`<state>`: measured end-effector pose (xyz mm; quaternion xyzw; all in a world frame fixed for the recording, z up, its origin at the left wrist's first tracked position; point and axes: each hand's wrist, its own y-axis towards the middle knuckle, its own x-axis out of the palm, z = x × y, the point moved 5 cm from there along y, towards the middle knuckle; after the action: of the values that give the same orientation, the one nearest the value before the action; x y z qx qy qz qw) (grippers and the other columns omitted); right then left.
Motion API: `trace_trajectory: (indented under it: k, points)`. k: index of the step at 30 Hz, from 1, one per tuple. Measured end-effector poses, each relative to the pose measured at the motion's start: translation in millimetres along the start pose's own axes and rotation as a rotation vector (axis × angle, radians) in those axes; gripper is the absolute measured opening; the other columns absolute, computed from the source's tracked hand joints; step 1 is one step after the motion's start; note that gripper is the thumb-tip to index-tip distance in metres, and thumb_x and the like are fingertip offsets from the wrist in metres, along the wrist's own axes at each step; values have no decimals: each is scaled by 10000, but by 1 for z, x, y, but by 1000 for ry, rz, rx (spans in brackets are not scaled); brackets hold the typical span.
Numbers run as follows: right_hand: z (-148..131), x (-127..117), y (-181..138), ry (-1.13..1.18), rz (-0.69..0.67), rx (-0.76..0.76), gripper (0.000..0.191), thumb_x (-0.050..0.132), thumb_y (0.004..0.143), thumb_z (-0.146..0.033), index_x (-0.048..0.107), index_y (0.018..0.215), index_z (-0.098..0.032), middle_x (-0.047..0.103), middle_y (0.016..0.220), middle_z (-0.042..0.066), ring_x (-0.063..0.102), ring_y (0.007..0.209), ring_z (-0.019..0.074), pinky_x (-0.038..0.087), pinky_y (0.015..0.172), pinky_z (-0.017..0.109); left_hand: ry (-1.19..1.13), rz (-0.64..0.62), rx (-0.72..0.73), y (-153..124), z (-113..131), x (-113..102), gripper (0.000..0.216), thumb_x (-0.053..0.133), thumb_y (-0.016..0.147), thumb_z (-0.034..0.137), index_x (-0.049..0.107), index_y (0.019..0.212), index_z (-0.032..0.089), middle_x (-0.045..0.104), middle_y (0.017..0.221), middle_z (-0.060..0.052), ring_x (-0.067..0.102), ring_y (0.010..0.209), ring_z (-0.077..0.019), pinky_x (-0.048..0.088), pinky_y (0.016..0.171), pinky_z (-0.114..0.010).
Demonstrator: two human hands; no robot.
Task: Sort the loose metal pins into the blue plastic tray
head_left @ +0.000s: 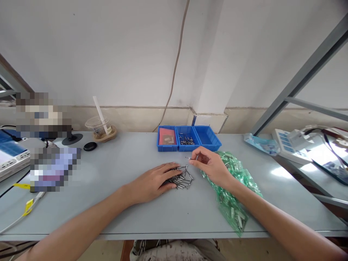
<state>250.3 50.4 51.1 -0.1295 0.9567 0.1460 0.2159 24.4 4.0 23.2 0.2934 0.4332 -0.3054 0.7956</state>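
On the grey table (108,217) lies a heap of thin metal pins (182,180), possibly rivets or screws. My left hand (156,181) rests palm-down over the heap's left side with its fingers stretched out, hiding part of it. Just above the heap's right edge, my right hand (208,163) pinches one small metal pin between thumb and forefinger, its pale tip poking out to the left. Beneath and beside the right forearm spreads a green plastic bag (236,174) with small light-coloured pieces inside.
Behind the hands stand three joined blue bins (187,148); the left has a pink card (165,136), the middle has metal pins (186,139). A clear cup (98,125) and black disc (90,146) sit left. Power strips (288,145) and a blue packet (262,144) lie right.
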Motion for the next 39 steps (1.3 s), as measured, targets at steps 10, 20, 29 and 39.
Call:
trace_trajectory:
  k: [10,20,29,39]
  points:
    - [-1,8,-5,508,-221,225,315,626,1020,-537,688,1048,-230,568,877,-2,438,637,103,353,605,277,22,-8,3,1,1,1,489,507,1113,372,441,1597,340,399,1684,-40,412,1542,-244,386,1275,-445]
    - [3,-7,-1,23,120,88,243,674,980,-509,612,992,-275,560,745,-27,452,595,152,373,563,310,4,-6,-3,0,0,1,504,514,1110,384,429,1606,358,397,1687,-29,406,1547,-248,383,1278,-450]
    - [5,-3,2,136,74,153,361,651,974,-585,585,878,-242,571,773,-12,436,574,130,356,535,297,10,-17,-13,0,1,1,500,508,1112,382,427,1605,361,394,1687,-27,407,1545,-246,381,1279,-451]
    - [20,-3,10,441,97,291,440,678,938,-646,603,846,-222,474,738,-36,365,525,87,275,487,275,-5,15,-2,0,1,0,497,518,1106,376,441,1597,368,418,1674,-25,441,1523,-254,411,1259,-442]
